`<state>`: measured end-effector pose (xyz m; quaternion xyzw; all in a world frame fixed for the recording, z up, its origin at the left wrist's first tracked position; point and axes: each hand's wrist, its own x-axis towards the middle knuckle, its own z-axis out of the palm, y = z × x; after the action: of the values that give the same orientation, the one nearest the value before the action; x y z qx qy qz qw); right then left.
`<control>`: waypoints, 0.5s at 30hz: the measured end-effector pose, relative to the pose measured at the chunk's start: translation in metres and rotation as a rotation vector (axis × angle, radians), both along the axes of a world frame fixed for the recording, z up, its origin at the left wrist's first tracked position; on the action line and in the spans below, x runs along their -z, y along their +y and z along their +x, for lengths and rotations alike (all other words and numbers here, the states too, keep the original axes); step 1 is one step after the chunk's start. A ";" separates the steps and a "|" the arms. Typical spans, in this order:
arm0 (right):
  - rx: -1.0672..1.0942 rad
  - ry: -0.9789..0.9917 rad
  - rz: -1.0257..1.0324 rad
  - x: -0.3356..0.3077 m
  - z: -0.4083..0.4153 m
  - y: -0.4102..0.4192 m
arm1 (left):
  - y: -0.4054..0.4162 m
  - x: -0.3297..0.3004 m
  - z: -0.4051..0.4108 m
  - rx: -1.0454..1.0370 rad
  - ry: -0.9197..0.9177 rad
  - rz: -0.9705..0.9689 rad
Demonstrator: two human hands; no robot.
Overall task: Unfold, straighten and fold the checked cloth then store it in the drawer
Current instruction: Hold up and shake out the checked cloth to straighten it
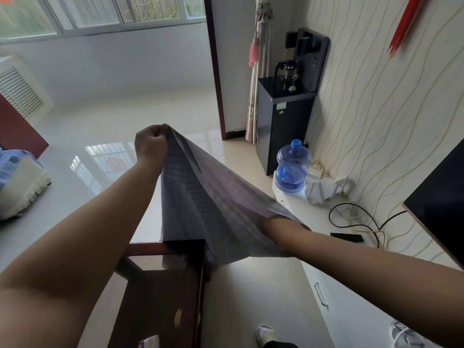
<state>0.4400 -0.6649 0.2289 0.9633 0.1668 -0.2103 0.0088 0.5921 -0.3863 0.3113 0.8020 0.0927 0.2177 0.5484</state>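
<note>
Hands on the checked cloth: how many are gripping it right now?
2. The left hand grips the checked cloth at its raised top corner; the right hand, mostly hidden behind the fabric, holds the lower edge.

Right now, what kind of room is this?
Most likely a home living room. A water dispenser with a glass pot stands by the wall, a spare water jug sits on a white cabinet, and a dark wooden table stands on a glossy tiled floor.
</note>
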 end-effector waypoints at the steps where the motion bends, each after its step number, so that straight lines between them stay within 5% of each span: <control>1: -0.028 -0.070 -0.022 0.001 0.005 -0.005 | 0.002 0.000 -0.001 -0.010 -0.003 0.007; 9: -0.313 -0.387 0.077 -0.077 0.015 -0.016 | 0.034 -0.036 0.016 -0.093 -0.001 0.062; 15: -0.156 -0.623 0.194 -0.135 0.021 -0.030 | 0.058 -0.030 0.018 -0.081 0.069 0.037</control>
<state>0.4612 -0.6949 0.3640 0.9619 0.2487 0.1122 -0.0161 0.6096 -0.3285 0.3409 0.8147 0.1399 0.2135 0.5206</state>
